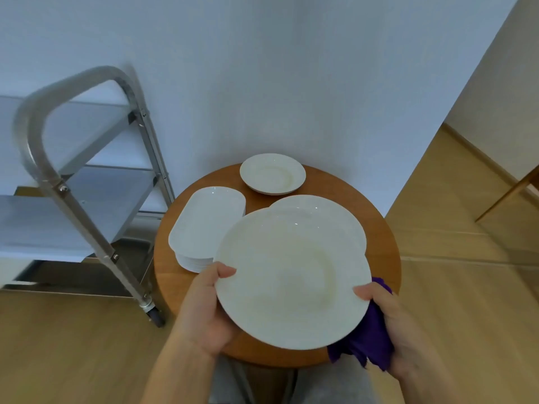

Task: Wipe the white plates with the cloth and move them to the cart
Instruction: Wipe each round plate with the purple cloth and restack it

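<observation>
**Round plate held in both hands above the table**

Item one: a large round white plate [291,275], which we hold face up over the near part of the round wooden table [388,258]. Our left hand [204,310] grips its left rim, thumb curled over the top edge and the other fingers hidden beneath. Our right hand [393,325] grips the right rim the same way, thumb on the upper face, and holds the purple cloth [367,336] bunched against the plate's underside; the cloth hangs in a crumpled fold below the palm. How the fingers under the plate lie, we cannot tell.

Item two: another large round plate [335,211], resting on the table directly behind the held one and partly covered by it.

Item three: a stack of oblong white plates [204,225], on the table's left side, just beside the held plate.

Item four: a small round plate [272,174], at the table's far edge, near the wall, apart from the others.

Item five: a metal cart [73,158] with tubular handle and flat shelves, standing to the left of the table on the wooden floor, its caster near the table's edge. The visible shelves carry no plates.
</observation>
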Available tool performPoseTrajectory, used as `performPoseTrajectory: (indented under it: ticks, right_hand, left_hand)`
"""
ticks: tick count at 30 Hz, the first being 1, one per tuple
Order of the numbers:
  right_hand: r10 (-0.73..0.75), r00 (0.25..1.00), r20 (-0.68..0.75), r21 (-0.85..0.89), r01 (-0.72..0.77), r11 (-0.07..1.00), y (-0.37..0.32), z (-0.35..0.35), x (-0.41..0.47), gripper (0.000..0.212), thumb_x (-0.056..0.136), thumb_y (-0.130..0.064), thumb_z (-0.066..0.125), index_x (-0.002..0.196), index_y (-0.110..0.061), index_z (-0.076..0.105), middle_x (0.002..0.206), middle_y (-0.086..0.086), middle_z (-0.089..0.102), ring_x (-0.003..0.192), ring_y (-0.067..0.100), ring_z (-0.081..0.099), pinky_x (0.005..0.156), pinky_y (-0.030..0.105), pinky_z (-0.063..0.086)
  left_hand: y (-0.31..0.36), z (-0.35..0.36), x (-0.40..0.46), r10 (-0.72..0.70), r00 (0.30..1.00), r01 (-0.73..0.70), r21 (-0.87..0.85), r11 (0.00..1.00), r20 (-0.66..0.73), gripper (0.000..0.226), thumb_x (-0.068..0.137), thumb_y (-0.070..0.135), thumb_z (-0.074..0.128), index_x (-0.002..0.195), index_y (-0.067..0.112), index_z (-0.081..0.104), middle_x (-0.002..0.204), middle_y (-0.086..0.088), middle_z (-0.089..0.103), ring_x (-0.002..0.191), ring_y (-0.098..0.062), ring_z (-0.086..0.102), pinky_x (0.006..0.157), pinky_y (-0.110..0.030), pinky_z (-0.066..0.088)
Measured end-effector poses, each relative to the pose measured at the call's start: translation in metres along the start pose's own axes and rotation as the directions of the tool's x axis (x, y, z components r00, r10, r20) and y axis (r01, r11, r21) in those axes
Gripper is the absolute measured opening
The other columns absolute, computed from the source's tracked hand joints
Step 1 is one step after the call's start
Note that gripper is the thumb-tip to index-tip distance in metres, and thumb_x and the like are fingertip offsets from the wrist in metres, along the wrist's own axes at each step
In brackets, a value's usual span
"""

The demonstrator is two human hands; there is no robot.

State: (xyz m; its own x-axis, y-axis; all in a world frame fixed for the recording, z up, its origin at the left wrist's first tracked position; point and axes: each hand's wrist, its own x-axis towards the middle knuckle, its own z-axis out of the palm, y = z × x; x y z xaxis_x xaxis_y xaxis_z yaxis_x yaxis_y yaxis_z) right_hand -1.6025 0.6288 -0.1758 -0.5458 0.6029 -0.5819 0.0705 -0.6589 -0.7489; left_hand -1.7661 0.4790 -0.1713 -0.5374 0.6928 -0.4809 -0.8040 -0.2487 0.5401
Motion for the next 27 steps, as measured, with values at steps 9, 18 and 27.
performPoseTrajectory:
  ticks: [9,18,27]
  right_hand:
    - [-0.750,0.643,-0.155,-0.223,0.717,0.661,-0.009,0.009,-0.041,0.050,0.071,-0.033,0.069,0.106,-0.059,0.046,0.099,-0.027,0.065,0.087,-0.002,0.065,0.069,0.024,0.054]
    - [-0.497,0.825,0.268,-0.908,0.390,0.157,0.024,0.054,-0.020,0.086,0.085,-0.058,0.051,0.150,-0.034,0.000,0.157,-0.011,0.012,0.144,0.013,0.012,0.116,0.038,0.024]
    - [-0.624,0.676,0.391,-0.880,0.473,-0.040,0.023,0.088,0.035,0.082,0.091,-0.052,0.046,0.151,-0.024,-0.001,0.160,-0.002,0.001,0.147,0.020,-0.002,0.119,0.042,0.007]
  left_hand:
    - [-0.042,-0.004,-0.014,0.228,0.966,-0.239,-0.081,0.968,-0.120,0.024,0.090,0.028,0.047,0.086,0.026,0.070,0.089,-0.005,0.075,0.074,-0.025,0.072,0.071,-0.041,0.052]
    - [-0.056,0.001,-0.015,0.256,0.967,-0.255,-0.176,0.951,-0.019,0.039,0.088,0.046,0.041,0.079,0.034,0.077,0.096,-0.005,0.075,0.086,-0.023,0.072,0.071,-0.038,0.053]
    - [-0.065,0.005,-0.012,0.276,0.961,-0.274,0.061,0.960,-0.021,0.040,0.074,0.053,0.049,0.101,0.034,0.071,0.100,-0.002,0.073,0.095,-0.022,0.069,0.078,-0.040,0.056]
